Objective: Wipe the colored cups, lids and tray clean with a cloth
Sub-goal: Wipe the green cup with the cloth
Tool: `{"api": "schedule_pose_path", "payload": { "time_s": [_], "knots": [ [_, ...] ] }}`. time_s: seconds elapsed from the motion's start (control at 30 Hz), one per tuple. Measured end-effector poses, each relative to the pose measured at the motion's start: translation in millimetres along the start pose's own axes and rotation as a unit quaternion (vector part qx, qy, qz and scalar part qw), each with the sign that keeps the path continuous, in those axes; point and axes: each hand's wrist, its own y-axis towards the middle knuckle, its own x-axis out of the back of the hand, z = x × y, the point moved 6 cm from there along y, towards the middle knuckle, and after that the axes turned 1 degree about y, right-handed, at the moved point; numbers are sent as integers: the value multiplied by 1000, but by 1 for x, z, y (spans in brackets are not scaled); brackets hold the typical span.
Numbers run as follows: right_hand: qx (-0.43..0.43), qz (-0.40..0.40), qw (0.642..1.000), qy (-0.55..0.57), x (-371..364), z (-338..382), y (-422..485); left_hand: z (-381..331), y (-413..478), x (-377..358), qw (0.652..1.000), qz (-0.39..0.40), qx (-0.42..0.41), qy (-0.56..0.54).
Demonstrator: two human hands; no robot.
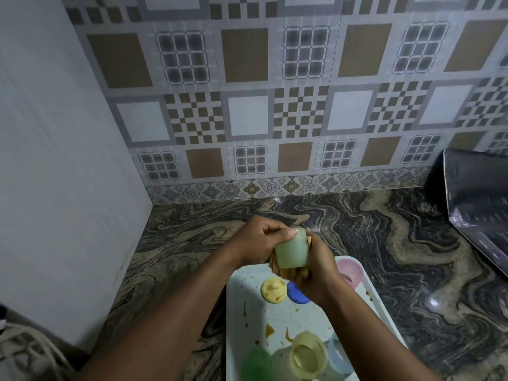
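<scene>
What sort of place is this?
Most likely a home kitchen: a marbled stone countertop meets a patterned tile backsplash, and a stained tray with a yellow cup sits on it.

Swirled granite counter (pixel 384 243) meets patterned tile wall (pixel 247 92); a dark glossy object (pixel 481 202) sits at right.

Home kitchen: patterned wall tiles (pixel 247 105), granite counter (pixel 384 229).

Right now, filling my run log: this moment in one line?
left hand grips green cup | right hand holds cloth | tray stained
</scene>
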Motion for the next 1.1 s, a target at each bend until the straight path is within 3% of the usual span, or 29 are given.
{"api": "schedule_pose_path", "payload": {
  "time_s": [0.07,0.13,0.27,0.33,0.47,0.53,0.57,0.67,0.73,0.83,0.93,1.03,1.1],
  "knots": [
    [104,-56,990,-72,3,15,4,-8,3,-1,998,0,-11,67],
    [138,-76,983,-91,1,22,6,-17,4,-3,994,6,-26,103],
    [-46,41,998,-15,-8,4,-2,-14,0,-5,999,28,-33,6],
    [-59,48,997,-30,-6,2,-4,-8,-2,-2,999,29,-26,10],
    [101,-61,984,-132,-1,27,-1,-14,6,4,992,6,-10,128],
    [156,-80,973,-148,-3,33,-1,-20,10,4,989,12,-19,148],
    [137,-61,981,-126,-4,30,0,-21,10,4,990,22,-27,140],
    [-29,52,996,-62,-8,12,-4,-16,3,7,995,51,-22,84],
    [-64,60,995,-50,-4,6,-6,-10,-2,9,997,54,3,52],
    [29,-15,997,-74,2,15,5,-12,0,11,997,20,13,75],
    [105,-38,990,-89,-4,22,0,-22,1,8,995,22,-11,94],
    [-54,47,997,0,-11,1,-7,-20,-3,8,995,48,-35,75],
    [-115,73,989,52,-10,-5,-13,-11,-7,9,998,48,-27,44]
  ]
}}
